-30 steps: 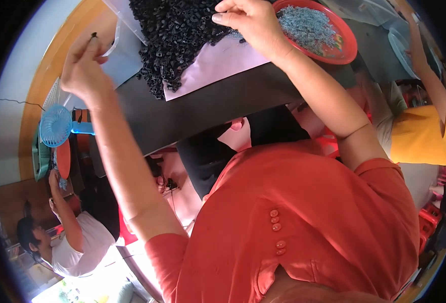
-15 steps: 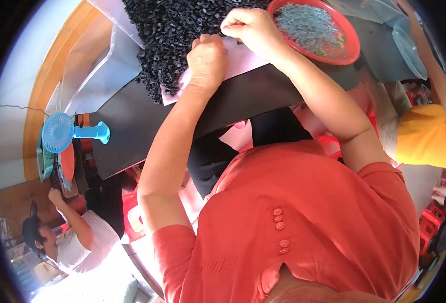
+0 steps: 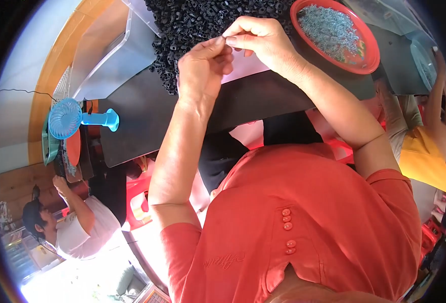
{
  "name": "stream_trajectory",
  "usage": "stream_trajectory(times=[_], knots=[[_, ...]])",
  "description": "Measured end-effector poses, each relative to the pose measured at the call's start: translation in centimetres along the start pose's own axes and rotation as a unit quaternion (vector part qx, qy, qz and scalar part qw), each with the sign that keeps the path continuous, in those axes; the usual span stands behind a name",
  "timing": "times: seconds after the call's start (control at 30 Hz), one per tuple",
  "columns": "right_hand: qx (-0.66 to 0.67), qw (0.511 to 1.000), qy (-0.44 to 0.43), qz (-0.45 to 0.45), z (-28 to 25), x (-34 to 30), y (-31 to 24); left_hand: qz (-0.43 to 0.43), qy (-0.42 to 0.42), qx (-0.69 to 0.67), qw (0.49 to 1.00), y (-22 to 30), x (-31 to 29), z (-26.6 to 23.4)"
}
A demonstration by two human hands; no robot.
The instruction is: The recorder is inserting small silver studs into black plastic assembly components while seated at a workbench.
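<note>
My left hand (image 3: pixel 201 70) and my right hand (image 3: pixel 266 43) meet fingertip to fingertip at the near edge of a heap of small black plastic parts (image 3: pixel 197 22). Both are closed in a pinch. Whatever sits between the fingers is too small to make out. Beneath them shows a pale pink sheet (image 3: pixel 245 66) on the dark table (image 3: pixel 132 108). To the right of my right hand stands a red round tray (image 3: pixel 373 56) of small silvery metal pieces (image 3: pixel 331 30).
A blue fan (image 3: pixel 65 118) is at the table's left end, near a clear plastic bin (image 3: pixel 106 65). A person in a white shirt (image 3: pixel 94 222) works at the left. Another in yellow (image 3: pixel 427 154) is at the right, beside a pale blue tray (image 3: pixel 423 65).
My hands, apart over the sheet before, have come together at the fingertips. My left hand has turned, its fingers now facing the right one. The whole view has shifted slightly.
</note>
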State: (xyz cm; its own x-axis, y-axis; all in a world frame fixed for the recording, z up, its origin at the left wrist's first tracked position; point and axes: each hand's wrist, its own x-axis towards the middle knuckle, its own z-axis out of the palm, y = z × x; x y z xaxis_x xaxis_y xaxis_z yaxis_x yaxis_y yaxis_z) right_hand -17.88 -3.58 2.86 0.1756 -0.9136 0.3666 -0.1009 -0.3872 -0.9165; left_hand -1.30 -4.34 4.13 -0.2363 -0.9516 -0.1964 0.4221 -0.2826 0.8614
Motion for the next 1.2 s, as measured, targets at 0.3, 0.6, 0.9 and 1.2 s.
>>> stream_trajectory(times=[0.3, 0.6, 0.9, 1.2], knots=[[0.011, 0.999, 0.029, 0.007, 0.0, 0.1, 0.3, 0.360, 0.099, 0.755, 0.539, 3.3, 2.0, -7.0], [0.007, 1.000, 0.017, -0.001, 0.2, -0.2, 0.2, 0.204, 0.086, 0.384, 0.897, 2.1, -0.9, -4.3], [-0.076, 0.995, -0.028, -0.059, 1.3, -0.8, -0.8, 0.081, 0.027, 0.087, 0.993, -1.6, -3.9, -1.6], [-0.097, 0.982, -0.035, -0.157, 1.8, -0.9, -0.1, 0.100, 0.021, 0.051, 0.993, -2.6, -4.9, -1.8]])
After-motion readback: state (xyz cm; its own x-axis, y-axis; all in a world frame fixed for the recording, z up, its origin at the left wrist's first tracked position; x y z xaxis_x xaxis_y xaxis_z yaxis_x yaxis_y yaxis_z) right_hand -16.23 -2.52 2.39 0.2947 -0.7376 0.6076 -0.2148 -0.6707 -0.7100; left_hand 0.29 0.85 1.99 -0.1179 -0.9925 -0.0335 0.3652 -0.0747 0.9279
